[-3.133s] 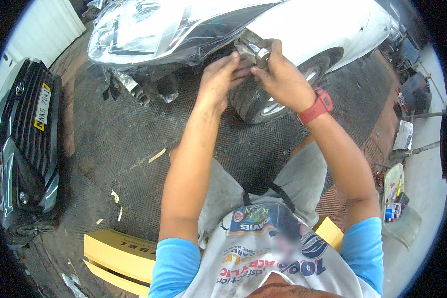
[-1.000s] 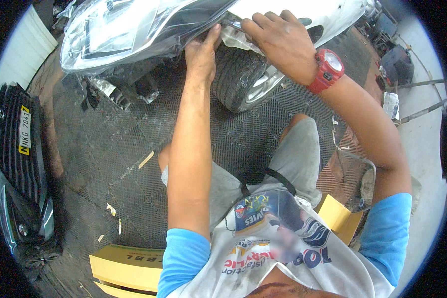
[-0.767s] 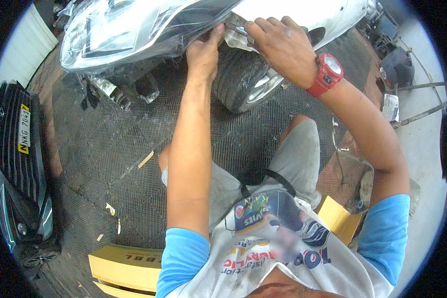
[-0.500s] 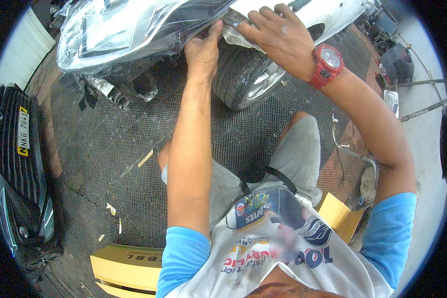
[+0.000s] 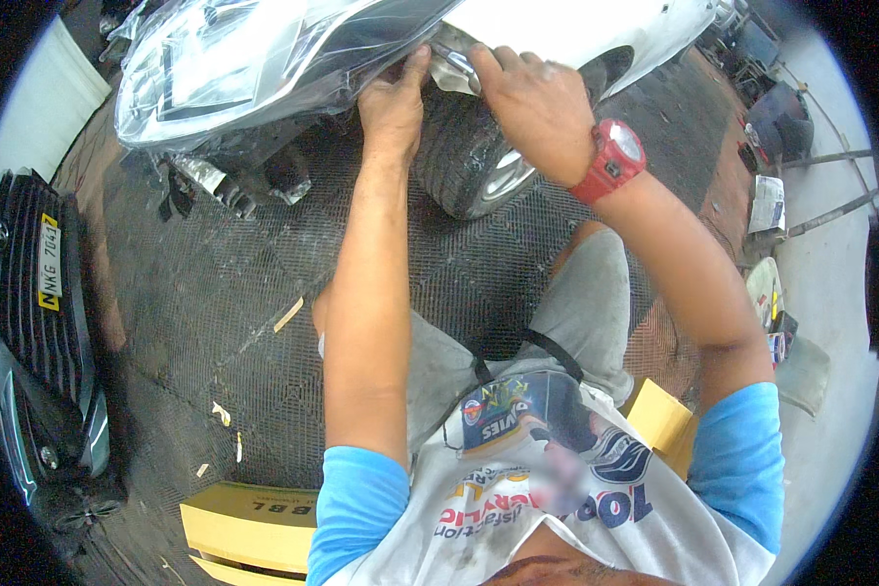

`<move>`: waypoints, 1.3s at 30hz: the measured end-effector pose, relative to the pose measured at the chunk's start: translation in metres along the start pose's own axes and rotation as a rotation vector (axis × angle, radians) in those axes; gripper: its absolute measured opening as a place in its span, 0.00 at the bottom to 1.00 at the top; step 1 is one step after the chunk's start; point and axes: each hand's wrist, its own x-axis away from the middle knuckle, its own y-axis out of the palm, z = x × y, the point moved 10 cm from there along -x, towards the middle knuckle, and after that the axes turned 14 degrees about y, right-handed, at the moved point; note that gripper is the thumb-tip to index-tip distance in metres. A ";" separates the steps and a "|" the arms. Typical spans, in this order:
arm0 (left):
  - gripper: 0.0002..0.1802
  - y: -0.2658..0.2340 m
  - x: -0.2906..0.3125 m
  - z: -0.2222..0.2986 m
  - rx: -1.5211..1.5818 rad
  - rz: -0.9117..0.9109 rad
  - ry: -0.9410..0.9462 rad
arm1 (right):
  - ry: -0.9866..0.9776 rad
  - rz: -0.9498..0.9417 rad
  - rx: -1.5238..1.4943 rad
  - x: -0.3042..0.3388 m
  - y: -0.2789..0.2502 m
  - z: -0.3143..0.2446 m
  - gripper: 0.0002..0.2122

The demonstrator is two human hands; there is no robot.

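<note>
Ahead of me is a car bumper wrapped in clear plastic film, beside a white fender. My left hand grips the bumper's corner edge near the wheel arch, thumb up and fingers hidden behind it. My right hand, with a red watch on its wrist, is closed round a slim shiny metal tool. The tool's far end points at the gap between bumper and fender; its exact kind is hidden. Directly below both hands stands the tyre.
Black ridged matting covers the floor. At far left lies a dark grille and bumper with a plate. Yellow cardboard pieces lie near my body. Along the right wall are metal bars, paper and containers.
My right hand has swung down and left, its elbow dropping closer to my body, and the metal tool shows more. My left hand keeps its place at the bumper edge.
</note>
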 end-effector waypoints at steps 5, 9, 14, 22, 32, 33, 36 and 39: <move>0.22 0.003 -0.001 -0.002 0.022 -0.025 0.030 | 0.476 -0.403 -0.791 0.005 0.055 0.036 0.18; 0.24 0.002 0.003 -0.005 0.007 -0.018 -0.031 | 0.636 -0.620 -1.377 0.011 0.046 0.015 0.20; 0.21 0.005 0.000 0.005 0.024 -0.004 0.037 | 0.054 0.005 -0.020 0.002 0.009 0.007 0.17; 0.32 0.007 -0.001 0.017 -0.100 -0.073 0.096 | 0.765 -0.672 -1.600 0.019 0.063 0.014 0.22; 0.29 0.036 0.059 0.010 -0.006 -0.305 -0.618 | 0.691 -0.761 -1.632 0.018 0.056 0.014 0.23; 0.29 0.035 0.055 0.012 -0.006 -0.289 -0.592 | 0.671 -0.778 -1.630 0.016 0.057 0.012 0.25; 0.26 0.040 0.051 0.016 0.087 -0.209 -0.584 | 0.632 -0.786 -1.644 0.018 0.055 0.008 0.24; 0.23 0.055 0.045 0.018 0.226 -0.202 -0.628 | 0.672 -0.812 -1.669 0.021 0.059 0.013 0.21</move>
